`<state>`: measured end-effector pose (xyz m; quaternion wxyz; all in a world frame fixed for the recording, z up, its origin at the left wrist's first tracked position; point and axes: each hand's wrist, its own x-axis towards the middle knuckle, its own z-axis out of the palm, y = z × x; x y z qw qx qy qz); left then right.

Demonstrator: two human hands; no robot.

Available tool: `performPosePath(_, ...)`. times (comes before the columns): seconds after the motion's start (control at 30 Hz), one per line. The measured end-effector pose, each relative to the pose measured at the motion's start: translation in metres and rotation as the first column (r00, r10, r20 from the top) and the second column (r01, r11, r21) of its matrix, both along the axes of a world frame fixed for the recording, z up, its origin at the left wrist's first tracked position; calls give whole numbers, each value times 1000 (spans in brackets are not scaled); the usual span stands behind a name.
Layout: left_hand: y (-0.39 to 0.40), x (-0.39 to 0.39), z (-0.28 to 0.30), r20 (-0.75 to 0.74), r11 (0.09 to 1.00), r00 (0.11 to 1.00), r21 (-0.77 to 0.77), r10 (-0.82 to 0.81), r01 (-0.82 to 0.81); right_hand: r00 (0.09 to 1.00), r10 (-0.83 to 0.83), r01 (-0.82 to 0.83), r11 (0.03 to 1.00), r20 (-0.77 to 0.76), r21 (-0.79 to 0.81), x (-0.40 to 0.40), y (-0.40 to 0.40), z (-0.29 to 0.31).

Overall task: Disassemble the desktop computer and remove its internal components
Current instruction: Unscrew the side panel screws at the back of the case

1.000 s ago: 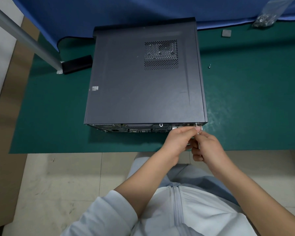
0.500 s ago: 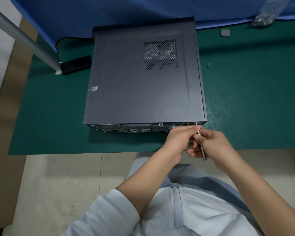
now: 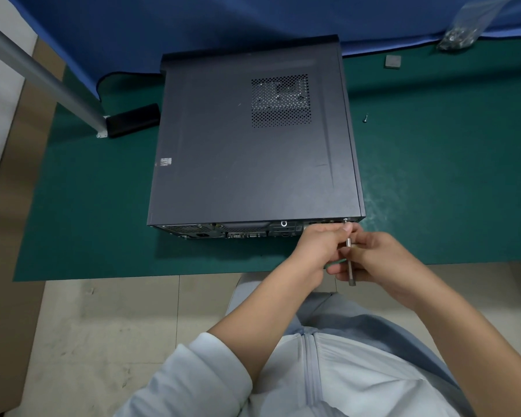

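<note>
Right hand (image 3: 376, 260), lower right of centre: fingers curled round a thin metal driver shaft (image 3: 349, 263). Shaft runs nearly vertical in the frame, tip up toward the case, free end sticking out below the hand.

Left hand (image 3: 319, 248), just left of the right and touching it: fingers curled, fingertips pinching the top of the shaft where it meets the screw (image 3: 346, 220). Looks like it is steadying the tip.

Screw sits at the rear panel's right corner, directly above both hands in the frame. Shaft's long axis appears to line up with it, roughly square to the panel. Both hands are equally close; the right does the turning, by my reading.

Computer (image 3: 253, 145) lies flat on the green table (image 3: 88, 206), side panel up and closed, vent grille in its upper right, rear ports facing the person. Centre of the frame.

Judgement: early step, freeing the side panel; nothing internal exposed yet.

Further out: one loose screw (image 3: 365, 118) on the table right of the case, a small grey block (image 3: 392, 61) and a bag of hardware (image 3: 457, 37) at upper right, a black box (image 3: 133, 120) left of the case.
</note>
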<state>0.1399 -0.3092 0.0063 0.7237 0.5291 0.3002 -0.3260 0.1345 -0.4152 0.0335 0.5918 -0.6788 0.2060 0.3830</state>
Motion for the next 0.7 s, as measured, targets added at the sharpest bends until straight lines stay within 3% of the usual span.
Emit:
performPosePath(0.13,3,-1,0,10,994,999,93,-54,52,999,3,0,997,40,-71,1,3,2)
performPosePath(0.23,5,-3,0,10,997,1000,71,-18,17,996,-68,72,994,52,-81,0,5,0)
performPosePath(0.47,5,-1,-1,-2,999,1000,27,-24,24,996,-48,56,991,-70,120,-1,-9,-4)
performPosePath(0.7,5,-1,-2,17,996,999,84,-34,32,989,-149,149,989,-2,-6,-4,-3,-6)
